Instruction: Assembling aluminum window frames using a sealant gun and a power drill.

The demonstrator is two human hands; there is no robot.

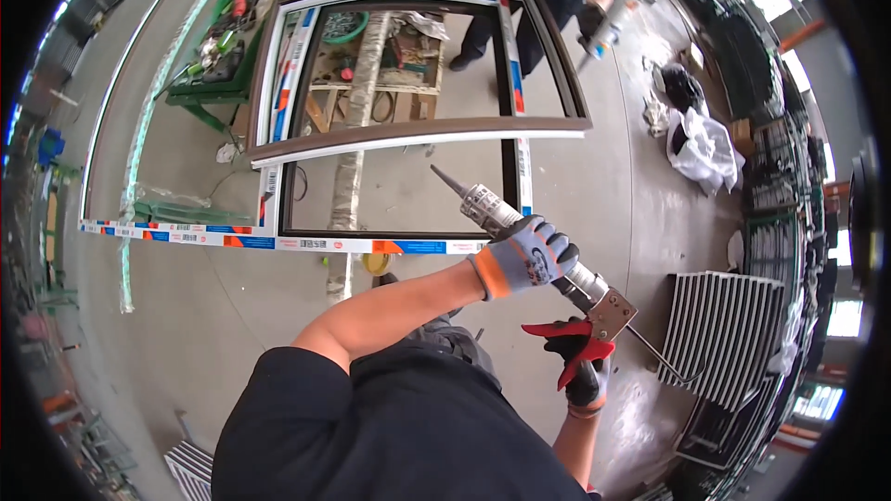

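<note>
Gun (pixel 490 209), one: slanted in front of me, nozzle (pixel 448 180) up and leftward, near the lower rail of the brown frame (pixel 418 133) in view.
Left hand (pixel 529 258): my gloved fingers wrapped round the barrel.
Right hand (pixel 587 382): fingers grasping the red handle (pixel 588 353); squeeze on it, I cannot tell.
Handling, by my judgement: moderately heavy, long, stiff-bodied; barrel smooth, apt to roll in a slack grip; nozzle thin, likely bendable.
Best hold: mid-barrel plus handle, clear of the hooked rod (pixel 654 349).
</note>
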